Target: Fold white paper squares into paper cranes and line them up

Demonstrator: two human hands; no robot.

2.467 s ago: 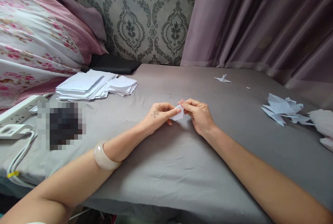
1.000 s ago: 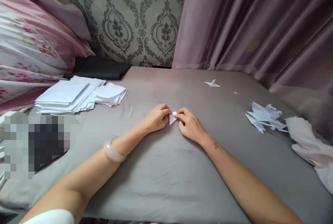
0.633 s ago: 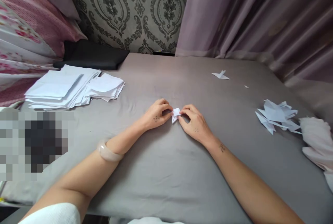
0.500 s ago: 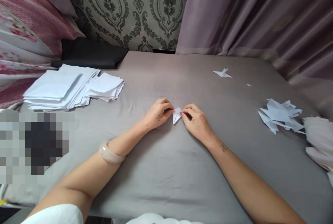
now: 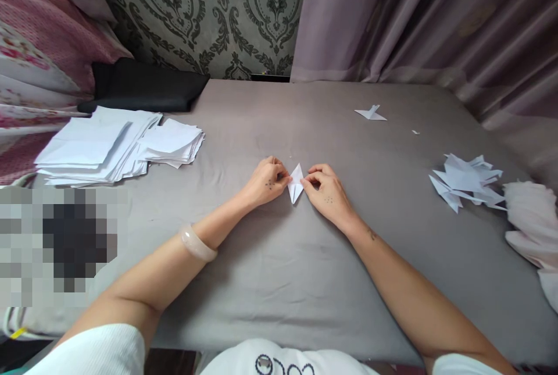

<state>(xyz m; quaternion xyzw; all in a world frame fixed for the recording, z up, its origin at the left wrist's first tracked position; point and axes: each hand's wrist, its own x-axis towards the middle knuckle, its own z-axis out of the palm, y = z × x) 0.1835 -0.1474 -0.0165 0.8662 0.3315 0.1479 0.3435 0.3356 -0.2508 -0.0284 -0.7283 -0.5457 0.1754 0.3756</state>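
A small piece of folded white paper [image 5: 296, 184], shaped like a narrow diamond with a crease down its lower half, is held over the grey cloth [image 5: 261, 270]. My left hand [image 5: 268, 180] pinches its left edge between thumb and fingers. On the other side, my right hand [image 5: 326, 189] grips the right edge with thumb and forefinger. Both hands are closed, and their fingertips hide the paper's side corners.
Stacked white paper sheets [image 5: 82, 145] and a smaller stack of paper squares [image 5: 172, 141] lie at left, before a black folded item [image 5: 143, 85]. One folded paper bird [image 5: 371, 113] rests at the back right. Several more folded papers [image 5: 468, 180] are heaped near a pale cloth [image 5: 529, 212].
The folded paper's top has risen into a point, so it now looks like a taller diamond. Both hands keep hold of its sides. The view has tilted slightly.
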